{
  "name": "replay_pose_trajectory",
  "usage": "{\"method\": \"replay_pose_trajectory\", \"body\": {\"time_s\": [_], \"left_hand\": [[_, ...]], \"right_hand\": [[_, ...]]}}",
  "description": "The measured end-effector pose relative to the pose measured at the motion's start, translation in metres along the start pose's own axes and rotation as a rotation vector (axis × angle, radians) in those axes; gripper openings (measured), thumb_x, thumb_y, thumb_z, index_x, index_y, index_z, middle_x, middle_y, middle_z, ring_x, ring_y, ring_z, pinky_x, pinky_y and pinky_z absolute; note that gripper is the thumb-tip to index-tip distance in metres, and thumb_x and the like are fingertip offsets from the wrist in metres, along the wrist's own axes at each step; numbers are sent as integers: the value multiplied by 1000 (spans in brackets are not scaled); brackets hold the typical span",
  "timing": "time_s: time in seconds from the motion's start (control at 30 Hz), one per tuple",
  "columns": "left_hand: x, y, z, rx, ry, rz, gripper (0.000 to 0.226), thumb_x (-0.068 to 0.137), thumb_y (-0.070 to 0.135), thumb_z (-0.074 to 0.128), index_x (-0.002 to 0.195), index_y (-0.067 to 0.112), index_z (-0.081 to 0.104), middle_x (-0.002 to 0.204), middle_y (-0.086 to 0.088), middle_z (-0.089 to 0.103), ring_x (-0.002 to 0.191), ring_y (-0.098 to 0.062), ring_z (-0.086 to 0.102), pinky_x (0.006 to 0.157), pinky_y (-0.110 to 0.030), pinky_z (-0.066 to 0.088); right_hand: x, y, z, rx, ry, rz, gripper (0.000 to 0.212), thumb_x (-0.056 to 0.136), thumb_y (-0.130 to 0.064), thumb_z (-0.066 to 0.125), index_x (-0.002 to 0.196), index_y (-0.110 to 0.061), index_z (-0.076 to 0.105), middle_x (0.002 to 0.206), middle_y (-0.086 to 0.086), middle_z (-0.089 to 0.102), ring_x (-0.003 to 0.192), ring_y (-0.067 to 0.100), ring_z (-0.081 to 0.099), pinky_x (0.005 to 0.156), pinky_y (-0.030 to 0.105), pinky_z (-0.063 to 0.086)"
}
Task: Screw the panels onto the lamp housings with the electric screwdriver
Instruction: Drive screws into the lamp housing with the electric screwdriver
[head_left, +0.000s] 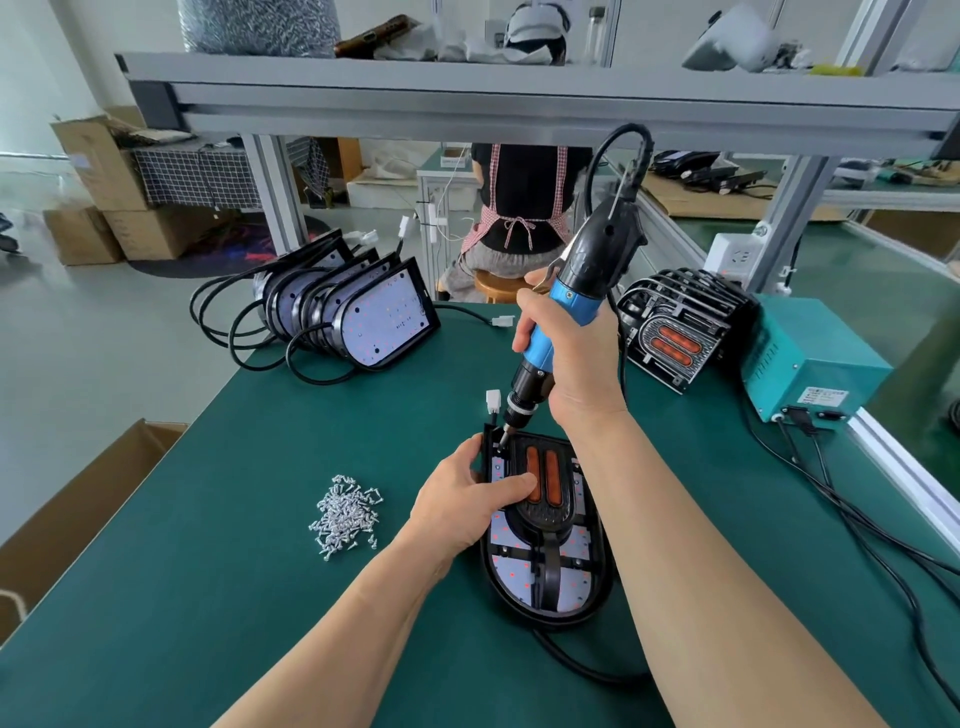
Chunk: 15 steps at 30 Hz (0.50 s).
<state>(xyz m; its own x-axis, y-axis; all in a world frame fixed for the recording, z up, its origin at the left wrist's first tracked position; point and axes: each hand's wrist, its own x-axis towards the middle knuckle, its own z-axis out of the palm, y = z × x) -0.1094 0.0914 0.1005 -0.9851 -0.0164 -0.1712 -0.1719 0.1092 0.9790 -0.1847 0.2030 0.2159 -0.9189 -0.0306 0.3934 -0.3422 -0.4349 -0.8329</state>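
Observation:
A black lamp housing (545, 592) lies on the green table in front of me, its pale LED board showing. On it sits a black panel (540, 512) with two orange strips. My left hand (467, 493) holds the housing's far left corner, thumb pressing the panel. My right hand (566, 353) grips the blue and black electric screwdriver (561, 306), tilted, its bit down at the housing's far left corner beside a white connector (492, 401). A pile of silver screws (345, 512) lies to the left.
A stack of lamp housings (363, 306) with black cables leans at the far left. A stack of black panels (680, 322) and a teal power box (805, 358) stand at the far right, cables trailing along the right edge. A cardboard box (78, 509) sits left of the table. A person sits beyond.

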Motion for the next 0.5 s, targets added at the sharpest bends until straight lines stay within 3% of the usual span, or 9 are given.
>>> {"method": "replay_pose_trajectory", "body": {"time_s": [0.2, 0.5], "left_hand": [[-2, 2, 1, 1, 17, -11, 69, 62, 49, 84, 125, 35, 58, 106, 9, 76, 101, -20, 73, 99, -47, 52], [-5, 5, -1, 22, -6, 3, 50, 67, 44, 80, 114, 38, 63, 103, 7, 77, 98, -21, 73, 98, -47, 53]], "right_hand": [[-1, -5, 3, -36, -42, -1, 13, 80, -5, 68, 91, -5, 60, 71, 3, 57, 52, 19, 50, 54, 24, 48], [7, -2, -4, 22, 182, 43, 15, 78, -6, 69, 80, -10, 55, 55, 3, 50, 46, 17, 48, 50, 24, 45]]}}
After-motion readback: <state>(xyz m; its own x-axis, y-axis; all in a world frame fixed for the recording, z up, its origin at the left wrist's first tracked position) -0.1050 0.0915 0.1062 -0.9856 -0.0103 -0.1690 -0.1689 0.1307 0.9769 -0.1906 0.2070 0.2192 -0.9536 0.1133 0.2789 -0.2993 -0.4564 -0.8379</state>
